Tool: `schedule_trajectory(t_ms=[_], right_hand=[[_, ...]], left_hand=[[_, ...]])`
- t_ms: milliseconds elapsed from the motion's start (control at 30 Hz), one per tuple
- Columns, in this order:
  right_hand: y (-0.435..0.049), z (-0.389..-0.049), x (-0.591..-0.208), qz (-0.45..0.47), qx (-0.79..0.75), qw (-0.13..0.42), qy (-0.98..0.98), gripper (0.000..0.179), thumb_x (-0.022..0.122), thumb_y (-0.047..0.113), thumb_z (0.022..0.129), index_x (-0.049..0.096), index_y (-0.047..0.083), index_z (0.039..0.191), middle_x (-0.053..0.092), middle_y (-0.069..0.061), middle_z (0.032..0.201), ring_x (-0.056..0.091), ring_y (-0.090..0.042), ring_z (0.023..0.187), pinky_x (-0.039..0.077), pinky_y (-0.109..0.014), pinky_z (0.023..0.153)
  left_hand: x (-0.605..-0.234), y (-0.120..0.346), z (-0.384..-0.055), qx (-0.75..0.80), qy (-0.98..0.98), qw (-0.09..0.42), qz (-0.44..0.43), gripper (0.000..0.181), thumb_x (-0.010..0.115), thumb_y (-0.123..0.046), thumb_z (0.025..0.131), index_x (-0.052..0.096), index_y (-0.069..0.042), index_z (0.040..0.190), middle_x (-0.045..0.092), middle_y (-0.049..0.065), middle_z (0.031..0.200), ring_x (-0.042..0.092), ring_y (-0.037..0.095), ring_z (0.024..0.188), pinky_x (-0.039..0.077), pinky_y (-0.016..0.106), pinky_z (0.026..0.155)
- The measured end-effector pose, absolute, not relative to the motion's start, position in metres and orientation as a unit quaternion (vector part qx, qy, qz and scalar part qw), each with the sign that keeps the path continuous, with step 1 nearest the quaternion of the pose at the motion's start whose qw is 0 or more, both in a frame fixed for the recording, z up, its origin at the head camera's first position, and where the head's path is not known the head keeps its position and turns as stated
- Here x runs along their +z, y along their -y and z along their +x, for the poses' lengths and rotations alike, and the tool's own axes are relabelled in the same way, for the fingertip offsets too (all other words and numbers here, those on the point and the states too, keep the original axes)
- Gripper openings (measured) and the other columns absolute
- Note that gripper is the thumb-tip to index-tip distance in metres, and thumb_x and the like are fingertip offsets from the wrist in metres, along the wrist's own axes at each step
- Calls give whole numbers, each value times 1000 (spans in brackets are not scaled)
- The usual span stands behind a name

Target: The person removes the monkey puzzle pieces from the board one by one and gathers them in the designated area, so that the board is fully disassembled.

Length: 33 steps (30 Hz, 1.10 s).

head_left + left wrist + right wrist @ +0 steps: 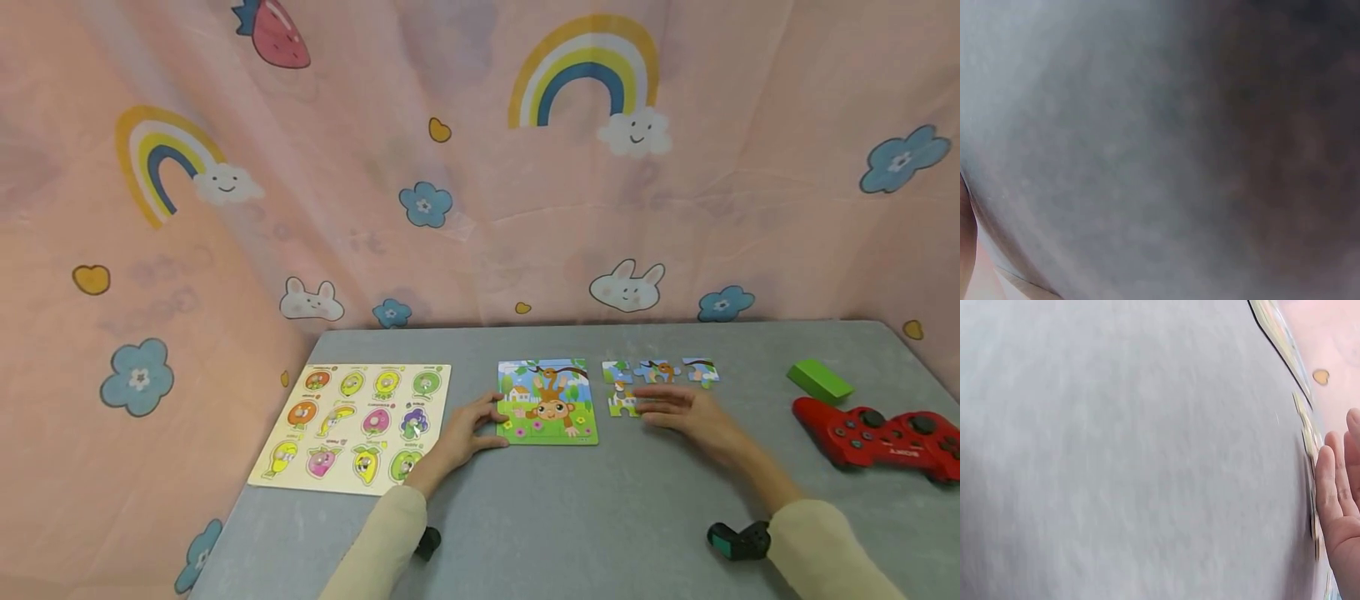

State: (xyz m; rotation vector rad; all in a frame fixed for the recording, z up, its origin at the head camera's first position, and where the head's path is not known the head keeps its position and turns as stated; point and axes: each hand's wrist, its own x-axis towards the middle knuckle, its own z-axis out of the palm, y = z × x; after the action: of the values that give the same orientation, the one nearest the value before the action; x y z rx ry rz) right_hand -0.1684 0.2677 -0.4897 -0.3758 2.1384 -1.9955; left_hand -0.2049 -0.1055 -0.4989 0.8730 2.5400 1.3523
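Observation:
A square jigsaw puzzle [551, 406] with a monkey picture lies flat in the middle of the table in the head view. My left hand [468, 433] rests at its left edge, fingertips on the border and thumb by the near left corner. My right hand [693, 421] reaches over the loose pieces with straight fingers; in the right wrist view its fingers [1329, 487] are extended and hold nothing. Its fingertips overlap the right side of a puzzle piece [621, 402]. Behind lie another piece [615, 372], a brown-and-blue piece [657, 371] and a branch piece [701, 369].
A cream fruit puzzle board [292, 446] lies at the left. At the right are a green block [820, 381] and a red game controller [885, 437]. The grey table [585, 533] meets a pink patterned curtain [495, 250] at the back.

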Motion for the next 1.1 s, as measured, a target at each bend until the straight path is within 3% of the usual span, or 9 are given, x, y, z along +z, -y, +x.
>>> schedule_trajectory(t_ms=[433,700,1000,1100], right_hand=[[-236,-177,-486,-116,-661,108,-734,50,67,5,89,47,-16,130,54,-30,128,64,-10,105,54,-21,84],[-214,-184,-485,-95,-666,104,-733,49,67,3,89,48,-14,130,51,-33,130,64,-8,104,53,-20,84],[-190,-190,-483,-95,-635,84,-762,45,66,1,88,51,-14,128,56,-33,122,61,-34,109,54,-21,82],[-185,-190,-481,-88,-621,77,-775,44,66,-1,88,51,-13,128,59,-32,118,61,-37,106,55,-22,79]], left_hand=[[-498,105,-204,458,-841,74,279,24,77,-5,78,67,1,99,48,18,140,38,29,136,42,30,103],[-496,106,-204,454,-841,77,284,25,77,-5,78,66,3,100,48,19,140,39,31,135,41,28,104],[-495,105,-203,452,-842,79,284,26,77,-5,78,66,3,100,48,19,140,38,31,135,41,29,104],[-495,105,-203,453,-841,77,285,25,76,-5,78,66,3,100,47,20,140,38,31,135,41,29,104]])
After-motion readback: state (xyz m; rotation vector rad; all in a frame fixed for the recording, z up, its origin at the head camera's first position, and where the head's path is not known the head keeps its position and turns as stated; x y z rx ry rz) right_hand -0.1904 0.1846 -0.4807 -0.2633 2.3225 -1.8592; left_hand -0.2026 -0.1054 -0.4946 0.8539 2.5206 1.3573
